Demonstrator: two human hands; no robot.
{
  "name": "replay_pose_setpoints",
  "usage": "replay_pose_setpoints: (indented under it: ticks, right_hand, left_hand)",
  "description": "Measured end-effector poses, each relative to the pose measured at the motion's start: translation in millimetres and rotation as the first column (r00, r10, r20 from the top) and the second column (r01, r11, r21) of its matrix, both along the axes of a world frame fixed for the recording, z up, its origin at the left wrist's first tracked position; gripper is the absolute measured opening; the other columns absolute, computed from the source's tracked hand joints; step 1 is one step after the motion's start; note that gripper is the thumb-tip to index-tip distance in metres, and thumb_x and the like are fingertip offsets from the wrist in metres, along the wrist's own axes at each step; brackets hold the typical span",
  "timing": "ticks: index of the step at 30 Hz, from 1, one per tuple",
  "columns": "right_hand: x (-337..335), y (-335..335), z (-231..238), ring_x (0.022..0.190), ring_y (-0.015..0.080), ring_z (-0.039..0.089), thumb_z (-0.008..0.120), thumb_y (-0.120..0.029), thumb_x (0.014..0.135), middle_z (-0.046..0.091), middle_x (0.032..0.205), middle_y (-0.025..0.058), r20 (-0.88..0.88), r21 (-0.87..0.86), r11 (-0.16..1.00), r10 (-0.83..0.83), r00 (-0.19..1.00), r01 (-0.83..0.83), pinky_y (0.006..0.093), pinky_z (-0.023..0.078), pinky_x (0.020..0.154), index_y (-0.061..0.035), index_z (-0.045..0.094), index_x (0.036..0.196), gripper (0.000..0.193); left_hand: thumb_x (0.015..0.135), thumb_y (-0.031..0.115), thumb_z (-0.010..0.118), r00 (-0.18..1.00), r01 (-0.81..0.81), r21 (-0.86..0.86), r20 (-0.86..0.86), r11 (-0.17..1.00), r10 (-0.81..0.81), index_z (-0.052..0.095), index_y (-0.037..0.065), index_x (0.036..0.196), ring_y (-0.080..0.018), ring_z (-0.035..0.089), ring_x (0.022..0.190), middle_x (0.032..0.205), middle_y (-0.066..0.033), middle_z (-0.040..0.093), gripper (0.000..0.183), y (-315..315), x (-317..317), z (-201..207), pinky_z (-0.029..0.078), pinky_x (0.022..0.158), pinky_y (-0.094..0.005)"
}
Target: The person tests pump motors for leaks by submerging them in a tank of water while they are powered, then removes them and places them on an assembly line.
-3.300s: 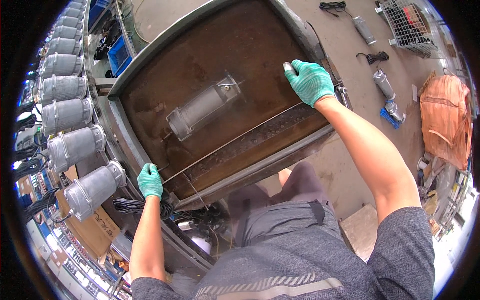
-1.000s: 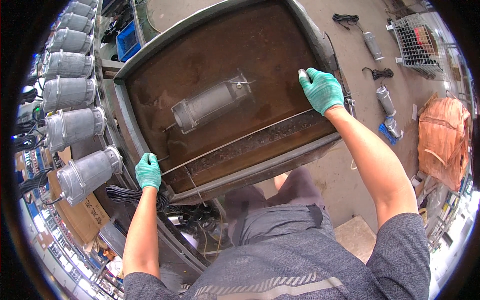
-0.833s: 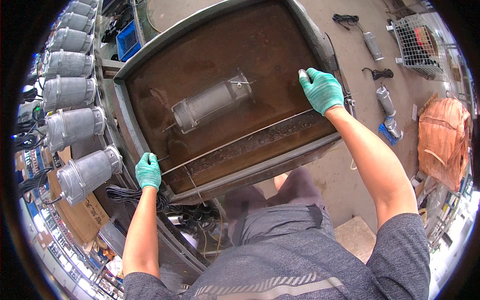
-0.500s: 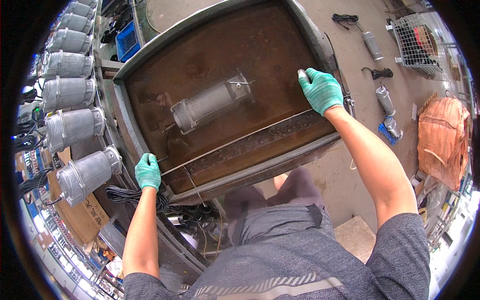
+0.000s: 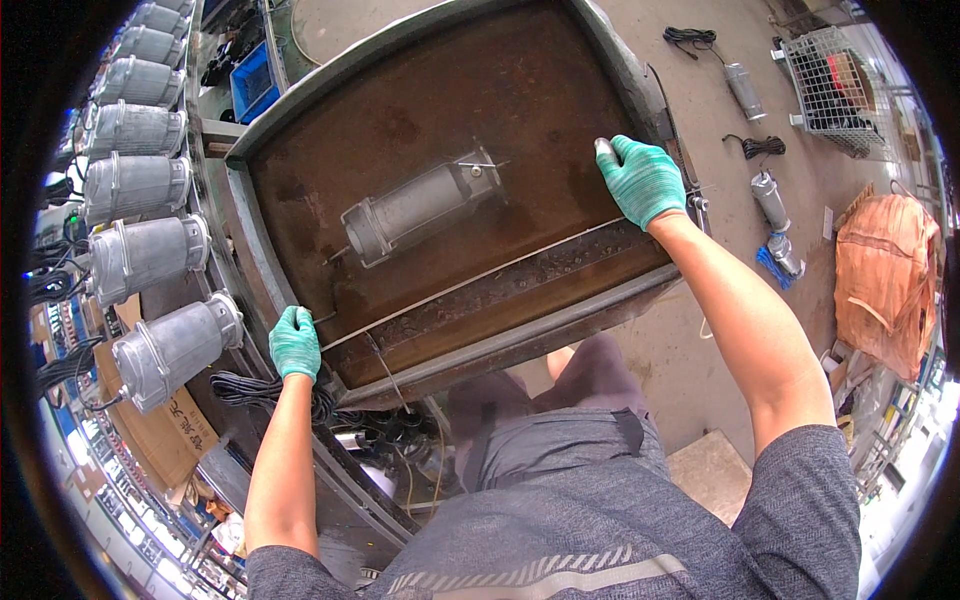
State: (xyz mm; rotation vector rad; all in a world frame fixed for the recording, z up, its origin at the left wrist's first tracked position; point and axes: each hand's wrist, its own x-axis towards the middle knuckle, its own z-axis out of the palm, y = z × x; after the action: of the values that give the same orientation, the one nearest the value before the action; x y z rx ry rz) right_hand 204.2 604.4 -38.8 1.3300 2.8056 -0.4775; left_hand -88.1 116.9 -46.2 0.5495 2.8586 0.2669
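A grey cylindrical motor or pump housing (image 5: 415,212) lies aslant under brown water in a wide metal tank (image 5: 262,235). My left hand (image 5: 296,345), in a green glove, is closed at the tank's near left rim, beside a thin bent dark rod. My right hand (image 5: 645,180), gloved alike, is closed at the right rim, with its grey thumb tip toward the water. What either hand grips is hidden under the fingers. Between the hands runs a thin pale edge (image 5: 480,277) along a dark studded strip (image 5: 500,295).
Several grey motor housings (image 5: 180,345) with black cables stand in a row at the left. A blue crate (image 5: 255,82) sits behind them. On the floor at right are cabled cylinders (image 5: 770,200), a white wire basket (image 5: 832,90) and an orange sack (image 5: 885,285).
Almost nothing differs. Both hands keep their places, and the housing stays put under the water, whose surface looks slightly changed.
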Motion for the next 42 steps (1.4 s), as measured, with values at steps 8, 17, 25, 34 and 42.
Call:
replay_pose_setpoints:
  ticks: [8,17,25,34,42]
  right_hand:
    - [0.2,0.6,-1.9,0.082,0.0427,0.072,0.051,-0.047,0.106,0.073,0.086,0.0222,-0.006,-0.005,1.000,0.008,1.000,-0.008,0.0527,0.057,0.076,-0.0105,0.070,0.091,0.044]
    - [-1.4,-0.8,4.4,0.082,0.0429,0.072,0.051,-0.046,0.106,0.072,0.087,0.0225,0.003,-0.019,1.000,-0.002,1.000,0.002,0.0530,0.057,0.076,-0.0104,0.070,0.090,0.044]
    - [-1.0,-1.6,3.9,0.083,0.0432,0.071,0.051,-0.046,0.106,0.072,0.087,0.0228,-0.006,-0.029,1.000,-0.011,1.000,0.011,0.0530,0.057,0.077,-0.0099,0.070,0.090,0.044]
    - [2.0,-0.3,-3.7,0.084,0.0435,0.071,0.049,-0.048,0.106,0.073,0.088,0.0215,-0.025,0.002,1.000,0.000,1.000,0.000,0.0541,0.056,0.076,-0.0109,0.069,0.092,0.044]
    - [1.1,0.5,-4.9,0.083,0.0431,0.071,0.049,-0.047,0.107,0.073,0.087,0.0211,-0.017,0.012,1.000,0.017,1.000,-0.017,0.0526,0.057,0.076,-0.0103,0.070,0.094,0.044]
  left_hand:
    - [0.102,0.029,0.058,0.999,-0.029,-0.015,0.034,0.999,0.029,0.070,0.004,0.094,-0.0476,0.064,0.081,0.087,-0.0261,0.067,0.029,3.3,1.0,4.0,0.050,0.071,-0.0504]
    - [0.102,0.030,0.058,1.000,-0.003,-0.017,-0.001,1.000,0.003,0.070,0.005,0.095,-0.0480,0.064,0.082,0.087,-0.0264,0.067,0.029,1.8,0.3,2.3,0.050,0.071,-0.0507]
    - [0.102,0.030,0.058,1.000,-0.014,-0.008,0.007,1.000,0.014,0.070,0.005,0.094,-0.0487,0.064,0.082,0.087,-0.0267,0.067,0.029,2.3,1.4,3.0,0.049,0.071,-0.0516]
    - [0.101,0.032,0.060,1.000,-0.018,-0.028,0.013,0.999,0.018,0.069,0.006,0.095,-0.0500,0.063,0.085,0.089,-0.0267,0.067,0.028,5.3,1.8,6.3,0.049,0.071,-0.0522]
    - [0.101,0.034,0.059,0.999,-0.035,-0.022,0.014,0.999,0.035,0.070,0.008,0.097,-0.0485,0.065,0.086,0.091,-0.0254,0.068,0.029,0.9,1.1,3.0,0.051,0.073,-0.0521]
